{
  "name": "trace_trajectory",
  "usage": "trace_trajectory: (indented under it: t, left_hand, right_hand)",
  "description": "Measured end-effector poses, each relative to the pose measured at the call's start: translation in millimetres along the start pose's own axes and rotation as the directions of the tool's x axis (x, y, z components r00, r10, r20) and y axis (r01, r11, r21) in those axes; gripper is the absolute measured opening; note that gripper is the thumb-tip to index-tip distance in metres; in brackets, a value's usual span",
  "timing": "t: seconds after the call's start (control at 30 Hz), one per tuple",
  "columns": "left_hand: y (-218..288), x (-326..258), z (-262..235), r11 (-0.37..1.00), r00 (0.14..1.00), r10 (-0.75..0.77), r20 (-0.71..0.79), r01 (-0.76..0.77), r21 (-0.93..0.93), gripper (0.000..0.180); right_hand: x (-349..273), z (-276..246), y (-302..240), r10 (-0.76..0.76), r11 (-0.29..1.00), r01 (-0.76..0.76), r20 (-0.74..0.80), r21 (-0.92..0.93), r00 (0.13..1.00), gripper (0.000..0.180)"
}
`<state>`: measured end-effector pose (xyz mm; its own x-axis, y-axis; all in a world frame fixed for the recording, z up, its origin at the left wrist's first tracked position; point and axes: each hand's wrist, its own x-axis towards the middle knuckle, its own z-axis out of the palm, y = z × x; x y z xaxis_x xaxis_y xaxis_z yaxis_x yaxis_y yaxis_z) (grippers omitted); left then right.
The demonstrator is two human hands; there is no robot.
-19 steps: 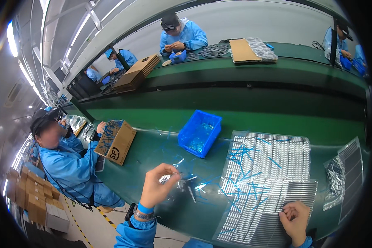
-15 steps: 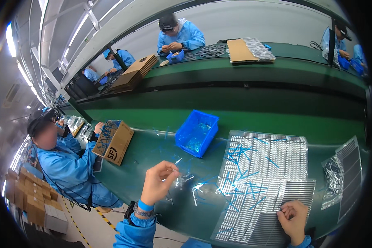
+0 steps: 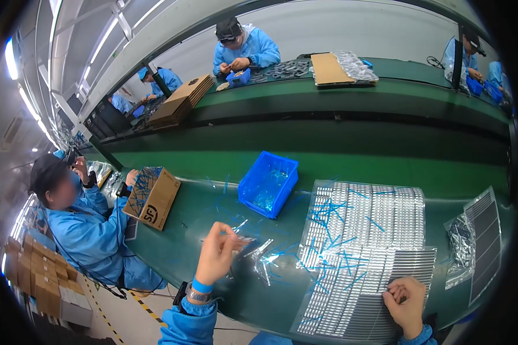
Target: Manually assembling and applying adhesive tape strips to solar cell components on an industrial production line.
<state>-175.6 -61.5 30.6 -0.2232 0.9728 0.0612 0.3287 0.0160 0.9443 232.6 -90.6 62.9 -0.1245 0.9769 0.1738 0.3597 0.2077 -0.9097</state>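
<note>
**Left hand pinching a clear bag, right hand pressing the tray sheet**

While the left hand [image 3: 216, 253] is hovering just off the near edge of the green belt [image 3: 351, 167], its fingers are closing in a pinch on the corner of a small clear plastic bag [image 3: 259, 253] — the bag is trailing away from the fingertips toward the person's right, its long axis running roughly along the belt. Measured from the blue bin [image 3: 269, 184], the pinch is sitting on the near side and slightly to the left, with loose blue strips [image 3: 328, 210] scattered between.

On the near right of that bin, the right hand [image 3: 406, 299] is curling its fingers down onto the near corner of the silvery ribbed tray sheet [image 3: 365, 230]; whether it is gripping anything small I cannot tell. The left hand is the nearer one to the bag — the right is well apart from it, across the sheet.

Left of the bin, an open cardboard box [image 3: 155, 198] is tilting toward a seated co-worker [image 3: 80, 230] in blue.
</note>
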Motion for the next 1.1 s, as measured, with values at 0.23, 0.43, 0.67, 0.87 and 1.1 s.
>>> trace_trajectory:
  t: [0.23,0.43,0.67,0.87,1.1]
  left_hand:
    - [68,-30,45,0.961,0.962,-0.081,0.26,0.144,-0.236,0.007]
    - [92,-55,105,0.84,0.836,-0.009,0.548,0.304,-0.45,0.009]
    - [79,-63,137,0.771,0.78,-0.052,0.624,0.429,-0.471,0.008]
    - [54,-66,140,0.568,0.676,-0.024,0.737,0.616,-0.546,0.009]
    - [47,-66,138,0.576,0.698,-0.09,0.711,0.619,-0.534,0.017]
  right_hand:
    - [5,-19,-49,0.027,0.998,-0.02,0.113,-0.068,0.993,0.025]
    - [32,-9,-72,0.095,0.995,-0.088,0.368,-0.037,0.925,0.027]
    - [19,-5,4,0.06,0.943,-0.206,0.475,0.261,0.878,0.018]
    - [8,1,18,0.055,0.681,-0.45,0.572,0.578,0.818,0.018]
    - [9,2,14,0.16,0.686,-0.471,0.516,0.555,0.842,0.01]
